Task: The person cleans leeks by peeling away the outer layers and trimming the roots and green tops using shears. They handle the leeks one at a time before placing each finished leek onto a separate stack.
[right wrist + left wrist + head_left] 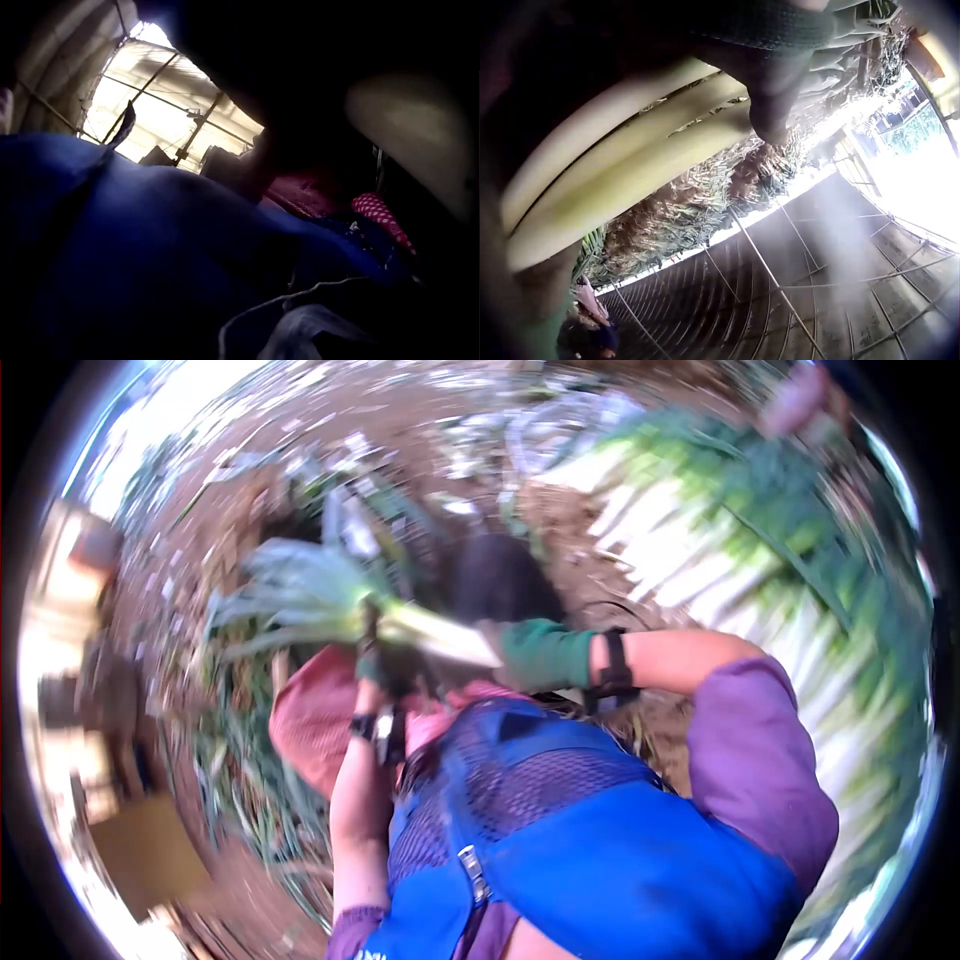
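Note:
A bunch of leeks (440,635) lies across the front of my body, white ends right and blue-green leaves fanning left. My gloved left hand (375,650) grips the bunch where stalks turn to leaves. In the left wrist view the pale leek stalks (630,157) run side by side under a bare fingertip (771,112). On the white end my right hand (545,655), in a green glove, is curled round the stalks. The right wrist view is mostly dark, with blue clothing (135,225) filling it and the hand's grip hidden.
A long row of leeks (760,550) lies on the soil at the right. Loose leaves (250,780) litter the ground at the left, near a pink cloth (310,720). Farther left stands a brown box (150,850). A ribbed greenhouse wall (727,300) shows behind.

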Motion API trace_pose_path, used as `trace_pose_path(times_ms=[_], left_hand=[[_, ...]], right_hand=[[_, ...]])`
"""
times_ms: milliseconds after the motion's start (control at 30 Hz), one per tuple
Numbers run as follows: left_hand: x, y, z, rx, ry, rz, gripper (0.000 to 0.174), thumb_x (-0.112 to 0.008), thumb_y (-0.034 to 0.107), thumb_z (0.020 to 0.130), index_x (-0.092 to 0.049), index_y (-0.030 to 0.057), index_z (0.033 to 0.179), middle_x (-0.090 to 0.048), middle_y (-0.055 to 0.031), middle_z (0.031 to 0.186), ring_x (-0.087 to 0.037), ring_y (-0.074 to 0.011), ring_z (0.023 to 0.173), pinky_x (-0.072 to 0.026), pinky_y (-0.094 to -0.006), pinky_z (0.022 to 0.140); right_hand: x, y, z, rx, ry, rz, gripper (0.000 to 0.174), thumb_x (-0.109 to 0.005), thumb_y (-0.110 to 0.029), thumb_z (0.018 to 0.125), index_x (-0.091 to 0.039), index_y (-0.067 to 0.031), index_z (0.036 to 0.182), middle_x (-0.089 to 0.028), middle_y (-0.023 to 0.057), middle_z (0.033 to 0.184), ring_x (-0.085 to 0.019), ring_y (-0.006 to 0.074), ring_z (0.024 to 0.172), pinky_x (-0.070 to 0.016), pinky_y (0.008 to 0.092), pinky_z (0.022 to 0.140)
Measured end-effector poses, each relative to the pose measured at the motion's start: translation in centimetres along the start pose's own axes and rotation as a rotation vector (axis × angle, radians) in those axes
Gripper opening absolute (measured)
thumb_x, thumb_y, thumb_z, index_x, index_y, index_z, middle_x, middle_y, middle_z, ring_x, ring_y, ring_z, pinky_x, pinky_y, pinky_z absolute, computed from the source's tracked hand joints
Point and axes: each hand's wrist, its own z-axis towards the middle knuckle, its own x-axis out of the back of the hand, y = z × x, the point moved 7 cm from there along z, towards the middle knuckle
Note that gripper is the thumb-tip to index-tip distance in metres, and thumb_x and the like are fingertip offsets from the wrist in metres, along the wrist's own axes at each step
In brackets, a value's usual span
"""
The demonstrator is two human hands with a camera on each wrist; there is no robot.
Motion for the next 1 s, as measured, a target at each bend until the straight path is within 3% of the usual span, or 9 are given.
trace_pose_path(times_ms=[67, 200, 300, 433, 533, 633, 833, 900, 1000], left_hand=[[-4.4, -0.3, -0.8, 0.011, -0.229, -0.085, 0.077, -0.067, 0.065, 0.082, -0.054, 0.0057, 0.128, -0.06, -0.0129, 0.124, -0.055, -0.0314, 0.116, -0.0391, -0.0462, 0.109], [-5.1, 0.8, 1.7, -0.103, -0.183, -0.012, 0.072, -0.069, 0.06, 0.081, -0.056, 0.0044, 0.126, -0.059, -0.0151, 0.127, -0.056, -0.031, 0.116, -0.0409, -0.0436, 0.107], [-6.2, 0.8, 2.7, -0.056, -0.176, 0.081, 0.062, -0.067, 0.055, 0.084, -0.059, 0.0073, 0.123, -0.062, -0.0131, 0.12, -0.059, -0.0305, 0.112, -0.0458, -0.046, 0.103], [-15.3, 1.4, 3.8, -0.05, -0.22, 0.237, 0.051, -0.062, 0.049, 0.091, -0.06, 0.0094, 0.123, -0.066, -0.0108, 0.112, -0.061, -0.0276, 0.108, -0.0486, -0.0441, 0.099], [-30.3, -0.1, -1.3, -0.2, -0.658, 0.365, 0.039, -0.054, 0.035, 0.1, -0.059, 0.0074, 0.127, -0.067, -0.0125, 0.118, -0.061, -0.0257, 0.115, -0.0433, -0.0431, 0.106], [-38.7, -0.7, -6.2, -0.401, -0.968, 0.549, 0.046, -0.049, 0.028, 0.104, -0.044, 0.0041, 0.142, -0.057, -0.0141, 0.136, -0.054, -0.0259, 0.127, -0.0388, -0.042, 0.11], [-36.8, -1.1, -4.5, -0.523, -0.815, 0.903, 0.059, -0.053, 0.028, 0.102, -0.031, 0.007, 0.152, -0.048, -0.0142, 0.146, -0.049, -0.0268, 0.132, -0.0347, -0.0436, 0.11], [-31.4, 0.4, -0.3, -0.427, -0.61, 0.927, 0.055, -0.058, 0.02, 0.099, -0.037, 0.0069, 0.148, -0.056, -0.0096, 0.135, -0.057, -0.0201, 0.121, -0.0458, -0.0375, 0.1], [-23.5, 2.2, 3.6, -0.332, -0.449, 0.91, 0.05, -0.063, 0.021, 0.097, -0.045, 0.0071, 0.141, -0.06, -0.0055, 0.121, -0.061, -0.0182, 0.104, -0.0486, -0.0336, 0.091]], right_hand=[[0.5, -0.7, -3.0, 0.213, 0.384, -0.481, 0.052, -0.054, -0.017, 0.086, -0.048, 0.0127, 0.128, -0.061, 0.0214, 0.078, -0.061, 0.0282, 0.06, -0.0455, 0.0439, 0.048], [1.4, -0.8, -6.4, 0.043, 0.528, -0.769, 0.051, -0.046, -0.015, 0.091, -0.047, -0.0039, 0.141, -0.053, 0.014, 0.07, -0.053, 0.0211, 0.051, -0.0352, 0.0396, 0.038], [1.4, 0.7, -7.4, -0.109, 0.391, -0.452, 0.055, -0.041, -0.016, 0.094, -0.04, -0.0231, 0.149, -0.055, 0.0193, 0.082, -0.055, 0.0244, 0.053, -0.0399, 0.0414, 0.04], [4.1, 3.4, -11.4, -0.236, 0.451, -0.149, 0.062, -0.046, -0.013, 0.093, -0.033, -0.0217, 0.152, -0.057, 0.0212, 0.093, -0.06, 0.0269, 0.059, -0.0469, 0.0421, 0.047], [9.8, 5.9, -17.0, -0.488, 0.591, 0.155, 0.07, -0.06, -0.016, 0.088, -0.034, -0.0205, 0.153, -0.064, 0.0159, 0.095, -0.064, 0.0248, 0.07, -0.0554, 0.037, 0.059], [16.0, 9.4, -25.9, -0.195, 1.308, -0.033, 0.069, -0.067, -0.013, 0.087, -0.039, -0.0198, 0.15, -0.069, 0.0144, 0.096, -0.068, 0.019, 0.075, -0.0607, 0.0293, 0.062], [23.2, 13.9, -49.8, -0.87, 1.573, -0.128, 0.078, -0.07, -0.018, 0.089, -0.03, -0.025, 0.155, -0.058, 0.0059, 0.138, -0.064, 0.0066, 0.081, -0.0533, 0.018, 0.059], [21.2, 19.3, -58.4, -0.969, 1.526, -0.387, 0.073, -0.062, -0.015, 0.09, -0.029, -0.0164, 0.154, -0.056, 0.014, 0.141, -0.066, 0.0229, 0.103, -0.0511, 0.0337, 0.09], [12.5, 26.2, -68.1, -1.773, 1.214, -0.227, 0.078, -0.057, -0.024, 0.088, -0.02, -0.0221, 0.157, -0.059, 0.0266, 0.129, -0.058, 0.0398, 0.119, -0.0436, 0.0458, 0.102]])
